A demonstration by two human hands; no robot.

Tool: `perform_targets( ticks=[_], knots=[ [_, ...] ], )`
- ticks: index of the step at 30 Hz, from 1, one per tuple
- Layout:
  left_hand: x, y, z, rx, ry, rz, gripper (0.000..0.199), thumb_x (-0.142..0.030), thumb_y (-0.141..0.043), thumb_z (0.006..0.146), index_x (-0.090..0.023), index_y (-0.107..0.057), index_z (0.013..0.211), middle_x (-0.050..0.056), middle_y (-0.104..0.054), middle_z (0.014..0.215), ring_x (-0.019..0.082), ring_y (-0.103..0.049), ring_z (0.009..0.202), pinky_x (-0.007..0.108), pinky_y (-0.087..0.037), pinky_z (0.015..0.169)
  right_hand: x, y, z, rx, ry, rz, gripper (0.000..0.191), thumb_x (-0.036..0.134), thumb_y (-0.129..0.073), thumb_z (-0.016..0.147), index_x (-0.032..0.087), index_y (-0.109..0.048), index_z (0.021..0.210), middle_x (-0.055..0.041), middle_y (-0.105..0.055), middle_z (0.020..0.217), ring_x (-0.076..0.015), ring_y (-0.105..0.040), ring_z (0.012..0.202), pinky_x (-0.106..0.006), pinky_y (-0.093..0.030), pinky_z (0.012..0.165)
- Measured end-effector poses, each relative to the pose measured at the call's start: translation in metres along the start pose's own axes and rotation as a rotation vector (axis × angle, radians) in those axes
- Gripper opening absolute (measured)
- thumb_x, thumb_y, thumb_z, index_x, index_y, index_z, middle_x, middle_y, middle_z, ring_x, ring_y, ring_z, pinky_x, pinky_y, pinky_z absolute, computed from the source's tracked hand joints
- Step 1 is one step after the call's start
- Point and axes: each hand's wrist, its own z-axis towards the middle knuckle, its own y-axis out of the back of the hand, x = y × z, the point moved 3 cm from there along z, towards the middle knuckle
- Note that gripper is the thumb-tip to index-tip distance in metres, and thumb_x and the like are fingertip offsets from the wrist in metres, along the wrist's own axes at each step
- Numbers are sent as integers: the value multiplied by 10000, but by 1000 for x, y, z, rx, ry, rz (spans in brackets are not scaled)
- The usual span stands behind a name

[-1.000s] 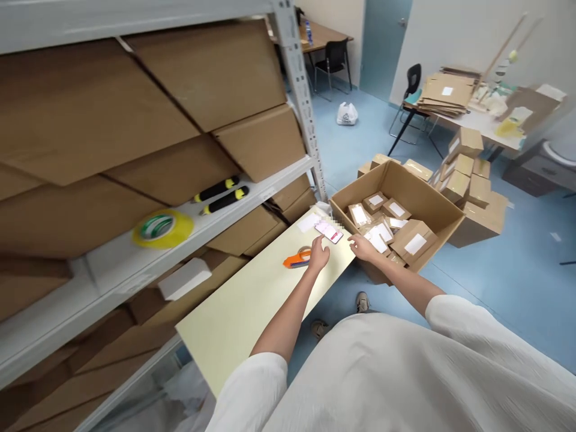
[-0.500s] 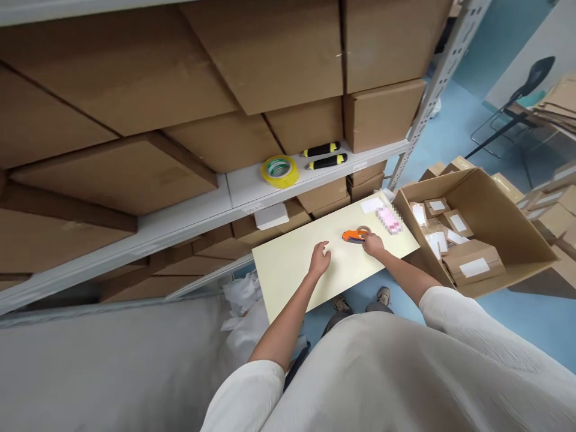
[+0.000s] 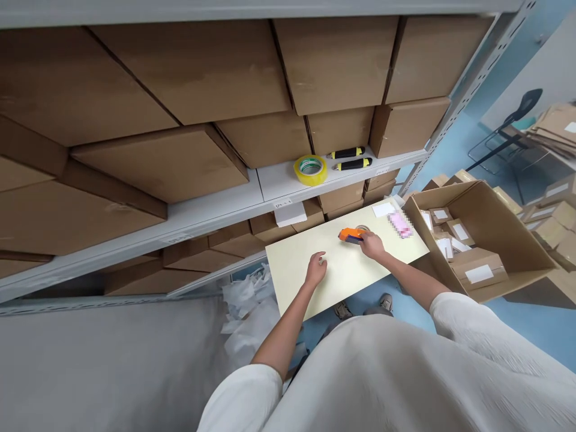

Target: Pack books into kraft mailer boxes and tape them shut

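Note:
Over the pale tabletop (image 3: 333, 273), my right hand (image 3: 372, 245) is closed around what looks like an orange tape dispenser (image 3: 350, 234) with a dark blue underside. A ring, seemingly its tape roll, shows just behind the orange body, partly hidden. My left hand (image 3: 316, 268) hovers over the table's left half, its fingers loosely curved and apart, with nothing in it. To the right of the dispenser lie a white sheet (image 3: 383, 209) and a pink item (image 3: 400, 224), blurred out.
A shelf (image 3: 216, 210) of cardboard boxes runs behind the table. On it rest a yellow tape roll (image 3: 310, 170) and two black-and-yellow utility knives (image 3: 354, 164). A large open carton (image 3: 517, 240) with small labelled boxes stands right. White plastic wrapping (image 3: 249, 312) lies left.
The head view has shifted, so shelf and table appear further right. Against the table, the tape dispenser and both hands have moved a little left. The dispenser stays in my right hand.

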Motion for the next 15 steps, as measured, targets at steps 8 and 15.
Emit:
perform_targets(
  ticks=[8,15],
  knots=[
    [2,21,-7,-37,-41,-23,370,-154,-612,881,-224,-736,1223,117,-683,1383,243,-730,1178,432,-565,1124,112,85,-1,-343,486,65,379,343,-507,1102,213,-689,1409,-152,-722,1330,-326,-646,1198,-472,-525,1047],
    [0,45,-20,-118,-62,-48,341,-176,-641,863,-228,-751,1181,116,-706,1346,247,-744,1143,436,-593,1085,196,158,39,-433,665,18,470,390,-414,1142,194,-628,1512,-178,-668,1345,-347,-560,1213,-494,-454,1063]
  ],
)
